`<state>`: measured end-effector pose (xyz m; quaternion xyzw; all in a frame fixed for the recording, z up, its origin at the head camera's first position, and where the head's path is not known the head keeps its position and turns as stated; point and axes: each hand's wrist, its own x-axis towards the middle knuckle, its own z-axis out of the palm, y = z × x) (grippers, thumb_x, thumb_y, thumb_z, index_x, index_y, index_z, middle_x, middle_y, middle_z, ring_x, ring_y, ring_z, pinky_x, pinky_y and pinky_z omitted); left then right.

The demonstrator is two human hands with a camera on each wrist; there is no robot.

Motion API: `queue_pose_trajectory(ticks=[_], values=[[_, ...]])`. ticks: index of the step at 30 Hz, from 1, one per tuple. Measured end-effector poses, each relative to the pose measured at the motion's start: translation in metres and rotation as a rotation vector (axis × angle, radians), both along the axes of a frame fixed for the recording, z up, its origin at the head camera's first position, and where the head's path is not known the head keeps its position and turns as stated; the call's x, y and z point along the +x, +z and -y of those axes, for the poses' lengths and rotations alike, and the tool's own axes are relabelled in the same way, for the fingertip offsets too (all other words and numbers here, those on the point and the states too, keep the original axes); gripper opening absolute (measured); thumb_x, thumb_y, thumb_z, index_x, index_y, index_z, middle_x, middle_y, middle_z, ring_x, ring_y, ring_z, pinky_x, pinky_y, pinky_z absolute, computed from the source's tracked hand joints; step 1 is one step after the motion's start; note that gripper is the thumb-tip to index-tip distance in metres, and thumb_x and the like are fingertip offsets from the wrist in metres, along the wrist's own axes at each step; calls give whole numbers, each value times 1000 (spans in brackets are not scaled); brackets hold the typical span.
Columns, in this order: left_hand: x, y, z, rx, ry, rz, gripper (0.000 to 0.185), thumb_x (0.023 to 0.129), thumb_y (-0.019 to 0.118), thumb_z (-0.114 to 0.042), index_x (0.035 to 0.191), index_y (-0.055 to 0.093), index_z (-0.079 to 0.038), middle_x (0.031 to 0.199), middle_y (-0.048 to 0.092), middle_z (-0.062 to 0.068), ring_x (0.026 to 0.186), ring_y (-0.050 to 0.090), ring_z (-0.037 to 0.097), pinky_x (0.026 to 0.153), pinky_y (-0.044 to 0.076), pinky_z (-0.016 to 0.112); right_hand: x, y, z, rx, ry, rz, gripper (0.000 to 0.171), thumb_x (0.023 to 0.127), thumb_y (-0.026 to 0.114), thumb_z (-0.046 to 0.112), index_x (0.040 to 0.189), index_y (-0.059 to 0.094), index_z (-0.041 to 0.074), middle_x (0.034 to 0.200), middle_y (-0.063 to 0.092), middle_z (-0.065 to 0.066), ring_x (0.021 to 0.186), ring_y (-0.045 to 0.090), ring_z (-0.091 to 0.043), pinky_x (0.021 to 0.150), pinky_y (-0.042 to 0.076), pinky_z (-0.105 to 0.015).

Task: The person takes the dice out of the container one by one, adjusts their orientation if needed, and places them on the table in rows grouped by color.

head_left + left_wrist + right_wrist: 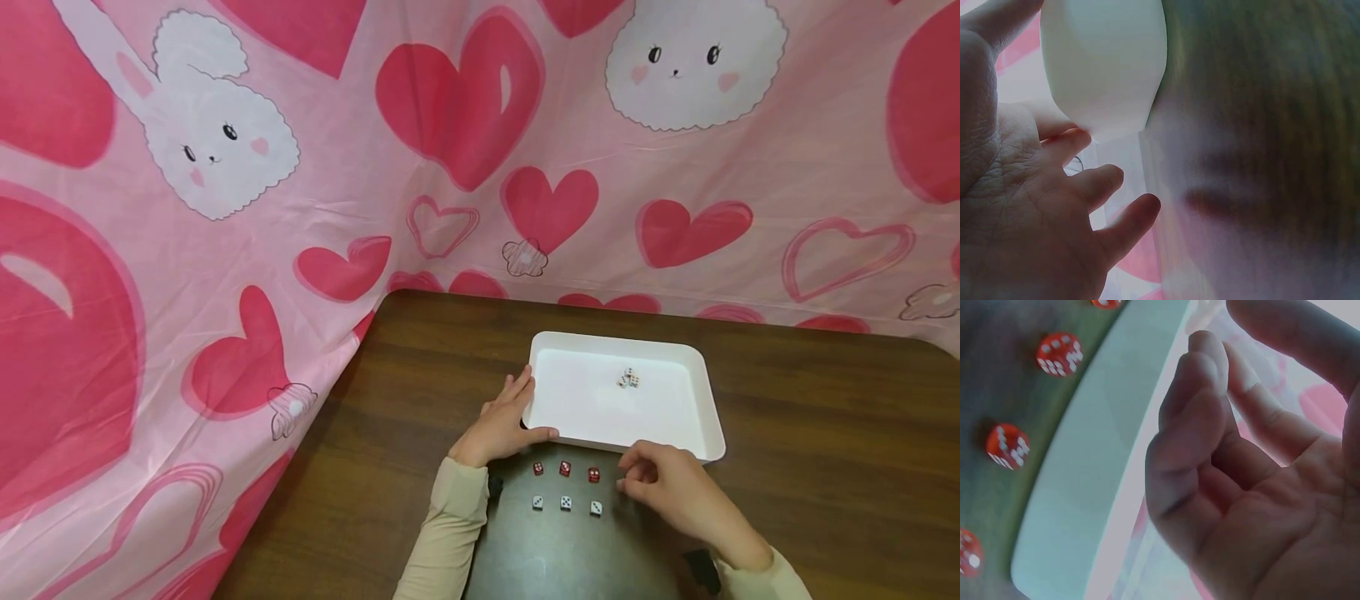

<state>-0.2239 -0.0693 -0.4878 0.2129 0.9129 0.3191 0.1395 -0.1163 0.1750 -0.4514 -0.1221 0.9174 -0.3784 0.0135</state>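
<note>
A white tray (615, 400) lies on the table with a small cluster of whitish dice (628, 379) inside. My left hand (504, 423) rests at its front left corner, fingers along the left wall and thumb at the front rim; the left wrist view shows those fingers (1125, 228) spread. In front of the tray are a row of red dice (565, 468) and a row of three white dice (566, 503). My right hand (671, 486) hovers near the tray's front right part, fingers loosely bent and holding nothing. Several red dice (1060, 354) show beside the tray wall in the right wrist view.
The dark wooden table (825, 433) extends on both sides of the tray. A pink cloth (330, 167) with hearts and rabbit faces hangs behind the table and along its left edge. A greyish glare (570, 558) covers the front of the tabletop.
</note>
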Motion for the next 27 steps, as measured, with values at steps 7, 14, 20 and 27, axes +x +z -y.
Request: queue_pose_trajectory(ticks=[7,14,20,27], values=[[0,0,1,-3,-3,1,97,84,68,-51,154,17,-9,164,4,-7,152,3,27,115,16,60,-10,12,-5,51,-74,-15,8,81,74,13,83,67,14,68,61,11,59,49,1,57,41,-21],[0,0,2,-1,-2,-1,97,84,68,-51,155,17,-9,164,3,-7,152,3,27,115,16,59,-22,17,-11,90,-148,-53,7,83,74,17,86,69,13,71,63,7,63,49,-4,57,39,-23],[-1,1,1,-3,-7,5,97,84,68,-51,155,17,-9,164,3,-8,152,3,27,115,16,61,-37,16,-16,96,-190,-35,9,84,72,16,89,69,9,74,64,2,67,50,-11,58,39,-24],[-1,0,0,-6,-8,0,96,85,68,-52,155,17,-9,164,3,-8,152,4,27,114,16,61,-53,9,-25,102,-213,-15,10,85,70,14,90,69,6,77,66,-2,70,52,-14,59,39,-25]])
